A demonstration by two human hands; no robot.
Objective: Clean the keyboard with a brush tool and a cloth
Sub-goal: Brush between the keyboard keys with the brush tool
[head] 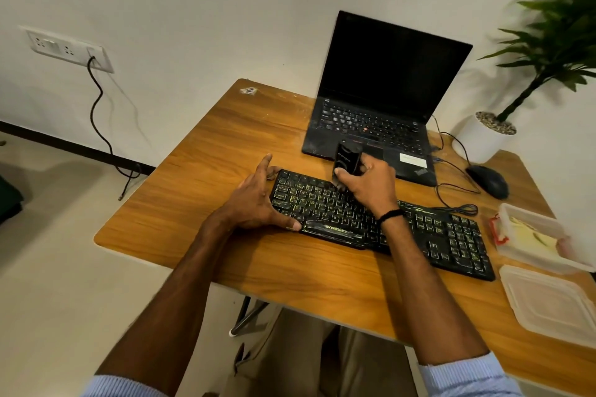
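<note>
Grips a black brush point(345, 162) in the right hand point(367, 185), fingers curled round it, tip down at the top rows of the keyboard point(419, 229) lying aslant on the table point(200, 171). Braces its left end with the left hand point(256, 201), fingers spread, thumb on the near edge. Just behind, an open laptop point(387, 97); to the right, mouse point(488, 181), cable point(451, 205) looping beside the keyboard, tub point(516, 214) and lid point(548, 303).
</note>
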